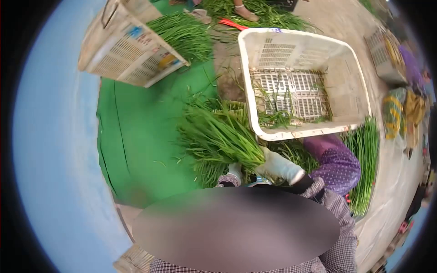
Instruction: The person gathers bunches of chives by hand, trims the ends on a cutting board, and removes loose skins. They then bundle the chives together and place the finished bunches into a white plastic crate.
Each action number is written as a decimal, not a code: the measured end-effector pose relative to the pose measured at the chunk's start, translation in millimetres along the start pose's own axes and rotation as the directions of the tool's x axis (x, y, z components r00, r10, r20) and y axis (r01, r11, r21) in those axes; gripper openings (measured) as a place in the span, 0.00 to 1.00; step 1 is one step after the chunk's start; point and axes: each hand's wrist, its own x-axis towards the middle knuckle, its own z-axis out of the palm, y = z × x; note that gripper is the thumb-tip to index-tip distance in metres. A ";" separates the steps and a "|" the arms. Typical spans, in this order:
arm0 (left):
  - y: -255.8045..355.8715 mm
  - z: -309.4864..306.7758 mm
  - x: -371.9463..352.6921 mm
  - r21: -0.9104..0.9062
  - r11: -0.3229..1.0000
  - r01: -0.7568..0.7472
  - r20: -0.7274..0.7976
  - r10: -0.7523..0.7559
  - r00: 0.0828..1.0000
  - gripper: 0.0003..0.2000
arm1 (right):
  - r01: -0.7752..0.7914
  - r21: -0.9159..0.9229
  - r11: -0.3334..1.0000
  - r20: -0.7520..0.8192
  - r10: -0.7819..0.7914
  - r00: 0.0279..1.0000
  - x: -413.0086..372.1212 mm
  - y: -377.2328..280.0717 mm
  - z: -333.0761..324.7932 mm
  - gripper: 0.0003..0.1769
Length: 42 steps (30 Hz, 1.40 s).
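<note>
White crate (348, 95) holds scattered blades (276, 119); right grip (272, 165) clasps green bundle (221, 136).

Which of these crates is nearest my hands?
The big white crate just beyond your right hand, with loose green leaves on its slatted floor. The upper-left crate and far-right crate are farther away.

At right, a pale crate (378, 57) (a purple thing (411, 64) beside it) beyond a yellow-patterned bag (393, 116).

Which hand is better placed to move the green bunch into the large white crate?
Probably the right hand: it appears to hold the bunch and is nearer the crate; the left hand sits farther off.
</note>
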 end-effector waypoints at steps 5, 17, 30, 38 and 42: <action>-31.3 -46.0 35.3 0.575 0.510 -0.640 0.643 0.202 0.739 0.18 | -0.094 0.521 0.848 0.139 0.025 0.990 -74.5 -64.0 -51.5 0.45; 115.4 3.6 -170.6 0.894 0.080 -0.440 0.447 -0.200 0.872 0.26 | 0.086 0.657 0.749 -0.079 -0.045 0.996 -118.2 -61.0 -82.5 0.38; 95.5 127.5 -365.2 -0.303 0.793 -0.529 0.866 0.460 0.193 0.59 | -0.441 -0.848 0.294 -0.527 -0.556 0.642 -218.1 -138.2 18.9 0.40; 93.8 194.0 -405.6 -0.404 0.811 -0.424 0.855 0.499 0.140 0.36 | -0.244 -0.675 0.696 -0.720 -0.552 0.420 -292.1 -94.5 19.4 0.46; 99.8 250.7 -406.6 -0.261 0.961 -0.093 0.958 0.246 -0.145 0.33 | -0.029 -0.377 0.926 -0.874 -0.346 0.341 -365.3 -55.2 29.5 0.62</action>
